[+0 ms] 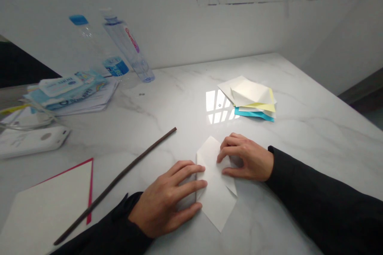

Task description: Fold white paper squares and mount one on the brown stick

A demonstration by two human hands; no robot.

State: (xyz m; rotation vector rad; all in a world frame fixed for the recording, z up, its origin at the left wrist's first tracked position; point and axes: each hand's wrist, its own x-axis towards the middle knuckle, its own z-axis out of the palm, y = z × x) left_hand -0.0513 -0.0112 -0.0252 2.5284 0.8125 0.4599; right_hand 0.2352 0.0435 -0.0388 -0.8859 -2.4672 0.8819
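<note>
A folded white paper [216, 195] lies on the marble table [299, 127] right in front of me. My left hand [170, 199] rests flat on its left side, fingers stretched out along the fold. On the paper's upper right part, my right hand [247, 158] presses down with its fingers curled, the fingertips on the paper. Both arms wear black sleeves.
A stack of white, yellow and blue papers [251, 99] lies further back. A long dark stick [116, 183] runs diagonally at left, beside a white sheet with a red edge [50, 207]. Two plastic bottles [128, 48], a wipes pack [68, 87] and a white device [30, 139] sit far left.
</note>
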